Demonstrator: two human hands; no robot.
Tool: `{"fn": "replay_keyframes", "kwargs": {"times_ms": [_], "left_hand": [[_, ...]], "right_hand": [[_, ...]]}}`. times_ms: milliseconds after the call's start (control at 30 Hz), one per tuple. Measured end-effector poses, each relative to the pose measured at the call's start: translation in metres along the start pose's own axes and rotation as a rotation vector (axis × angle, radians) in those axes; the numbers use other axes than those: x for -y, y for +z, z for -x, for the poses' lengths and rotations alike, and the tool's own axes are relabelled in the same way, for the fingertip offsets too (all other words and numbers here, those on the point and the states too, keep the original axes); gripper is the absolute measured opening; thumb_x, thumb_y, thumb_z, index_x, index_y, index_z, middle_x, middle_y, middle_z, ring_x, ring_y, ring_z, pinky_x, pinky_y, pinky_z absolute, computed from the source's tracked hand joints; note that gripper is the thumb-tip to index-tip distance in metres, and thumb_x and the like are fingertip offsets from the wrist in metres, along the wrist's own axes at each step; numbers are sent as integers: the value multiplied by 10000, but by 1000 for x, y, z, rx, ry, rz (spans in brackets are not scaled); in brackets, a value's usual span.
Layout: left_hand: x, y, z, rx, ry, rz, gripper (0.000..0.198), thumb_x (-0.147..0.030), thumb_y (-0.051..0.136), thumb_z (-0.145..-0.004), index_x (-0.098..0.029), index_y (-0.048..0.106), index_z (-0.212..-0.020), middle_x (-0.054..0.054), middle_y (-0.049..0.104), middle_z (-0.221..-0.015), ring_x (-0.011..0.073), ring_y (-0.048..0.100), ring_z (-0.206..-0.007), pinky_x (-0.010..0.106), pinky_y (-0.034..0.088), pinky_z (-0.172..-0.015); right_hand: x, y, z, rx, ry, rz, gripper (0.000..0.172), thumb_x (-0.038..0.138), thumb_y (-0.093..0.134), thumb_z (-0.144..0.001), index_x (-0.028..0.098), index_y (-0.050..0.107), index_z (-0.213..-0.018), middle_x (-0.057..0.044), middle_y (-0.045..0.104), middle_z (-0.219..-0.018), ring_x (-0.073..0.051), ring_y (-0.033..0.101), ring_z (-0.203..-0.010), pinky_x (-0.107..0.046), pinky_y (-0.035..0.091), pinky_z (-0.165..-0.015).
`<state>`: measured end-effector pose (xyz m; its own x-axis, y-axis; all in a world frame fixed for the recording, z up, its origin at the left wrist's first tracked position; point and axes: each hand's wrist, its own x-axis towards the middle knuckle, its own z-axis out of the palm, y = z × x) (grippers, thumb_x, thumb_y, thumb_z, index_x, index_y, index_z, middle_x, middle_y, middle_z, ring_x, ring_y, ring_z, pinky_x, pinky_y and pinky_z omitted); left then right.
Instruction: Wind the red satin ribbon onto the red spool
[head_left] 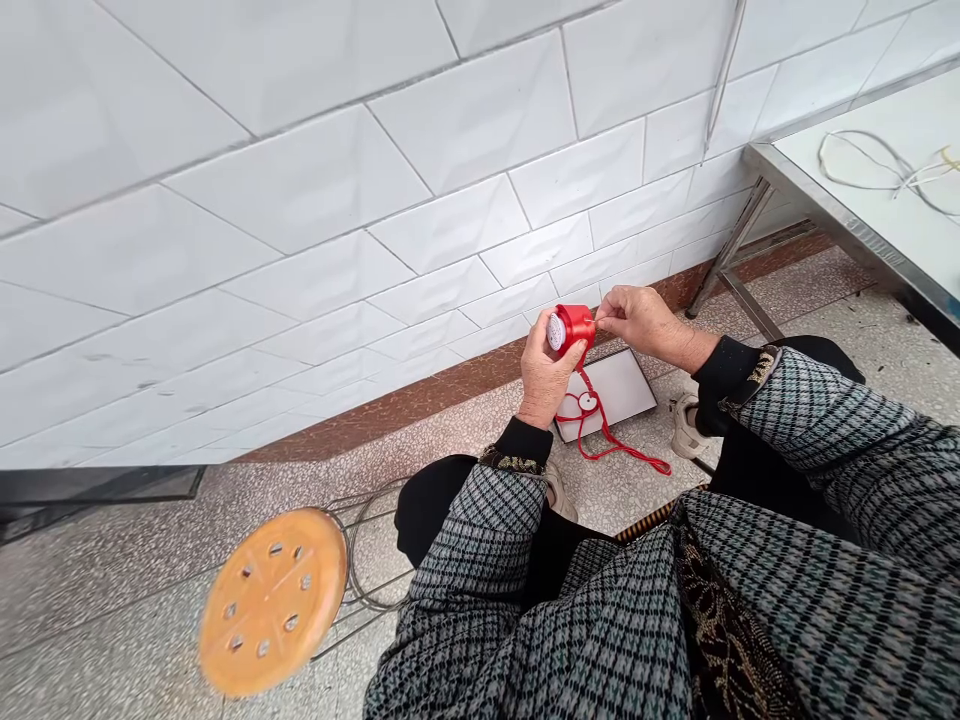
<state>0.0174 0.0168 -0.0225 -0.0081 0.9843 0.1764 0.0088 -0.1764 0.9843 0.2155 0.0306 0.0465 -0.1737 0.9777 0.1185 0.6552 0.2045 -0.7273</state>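
Left of and below the grip, a stool [274,600] shows a round, glossy orange seat pierced with holes, on thin metal rods. Nearer the middle, the left hand [550,372] has its thumb and fingers curled around a red roll [577,325], short and cylindrical, with smooth, shiny sides and a white round end facing left. Directly below that hold, a red cord [660,466] with a flat white disc [588,401] hangs in loops across a shallow box [621,385], white inside with a dark rim; whether it touches the box I cannot tell. At the roll's right side, the right hand [636,320] pinches a thin pale piece [600,319] between closed fingertips. Farther right of the grip, a metal-edged table [810,180] bears a loosely coiled cable [862,187].
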Motion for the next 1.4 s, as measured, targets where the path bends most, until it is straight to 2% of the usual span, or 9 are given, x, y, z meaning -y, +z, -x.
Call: {"fn": "replay_keyframes", "kwargs": {"times_ms": [167,300,400,567,700,833,933,1100,1400], "left_hand": [[18,-5,-3,95,125,-126,690,-411,876,-825,-241,629,-1446,121,710,-1417,305,687,-1340,513,511,-1227],[24,-9,-4,124,186,-150,735,-431,812,-900,-279,521,-1558,129,668,-1468,294,681,-1343,506,542,-1193],[21,-15,-6,188,266,-243,767,-412,755,-950,-320,430,-1638,123,650,-1459,288,657,-1350,516,533,-1192],[20,-24,-10,258,384,-382,615,-384,703,-983,-325,511,-1563,111,620,-1439,289,628,-1345,519,517,-1189],[20,-24,-11,272,420,-397,633,-396,668,-1005,-320,450,-1594,120,606,-1453,289,621,-1338,508,521,-1169],[14,-23,-11,299,489,-454,602,-417,631,-1030,-315,438,-1591,127,606,-1463,298,591,-1365,532,490,-1194],[10,-23,-11,282,510,-501,489,-396,624,-1030,-308,506,-1497,117,625,-1393,289,612,-1316,531,517,-1158],[8,-22,-11,228,522,-530,483,-328,652,-1001,-308,509,-1462,113,622,-1366,285,616,-1293,525,533,-1134],[7,-22,-10,233,554,-523,480,-334,672,-994,-299,518,-1447,105,631,-1337,277,628,-1265,503,542,-1111]], "right_hand": [[-2,7,2,-33,74,-243,69,108,747,-789,155,701,-767,0,684,-731,-131,564,-676,-262,430,-669],[-3,12,0,49,253,-476,125,107,748,-809,163,656,-746,27,633,-633,-105,539,-557,-233,432,-575],[-4,12,-2,114,293,-574,176,84,775,-807,163,641,-726,30,626,-607,-91,533,-525,-212,430,-542],[-3,5,-3,162,266,-612,177,41,793,-782,154,669,-725,40,624,-593,-80,536,-542,-190,433,-552],[2,-1,-3,220,300,-649,183,15,789,-763,146,672,-712,44,620,-600,-78,534,-543,-194,436,-559],[4,-3,-3,198,326,-639,166,15,769,-779,142,687,-711,42,620,-600,-76,527,-535,-201,436,-563],[2,-4,-4,196,301,-605,126,27,767,-781,140,728,-741,39,627,-596,-80,529,-541,-204,433,-563],[-5,-7,-6,204,262,-550,135,40,784,-753,146,798,-835,25,686,-639,-98,586,-563,-207,468,-562],[-4,7,-4,158,318,-698,268,-55,756,-717,168,608,-697,68,568,-527,-68,527,-472,-170,455,-496]]}}
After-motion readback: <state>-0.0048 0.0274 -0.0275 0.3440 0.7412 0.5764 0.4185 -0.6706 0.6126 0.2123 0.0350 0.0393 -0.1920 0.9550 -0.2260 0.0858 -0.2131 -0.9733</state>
